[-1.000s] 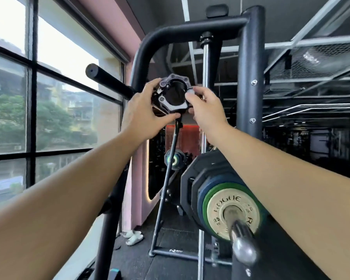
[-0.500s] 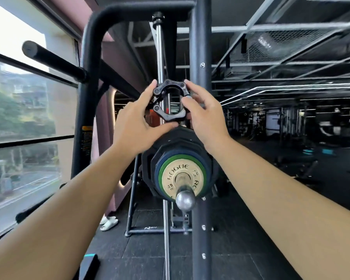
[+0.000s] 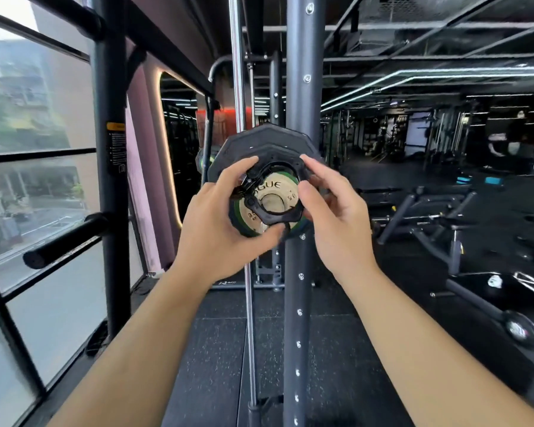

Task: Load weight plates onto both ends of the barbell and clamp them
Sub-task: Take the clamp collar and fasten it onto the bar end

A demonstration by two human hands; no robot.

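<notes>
A black ring-shaped barbell clamp [image 3: 275, 215] is held in front of the stacked weight plates, framing the end of the bar. My left hand [image 3: 219, 229] pinches its left side, thumb under, fingers over the hinge. My right hand [image 3: 330, 211] holds its right edge with thumb and fingertips. Behind the clamp sits a tan and green Rogue plate [image 3: 273, 192], and behind that a large black plate [image 3: 259, 143]. The bar's sleeve end [image 3: 272, 201] shows dimly through the ring.
A grey rack upright [image 3: 296, 87] and a chrome guide rod [image 3: 238, 72] stand right behind the plates. A black peg [image 3: 65, 241] juts out at the left by the window. Benches [image 3: 429, 211] and a floor bar [image 3: 490, 309] lie to the right.
Both hands brought the clamp down from above the plates to the level of the bar's end. The view has shifted so the plates now face me head-on.
</notes>
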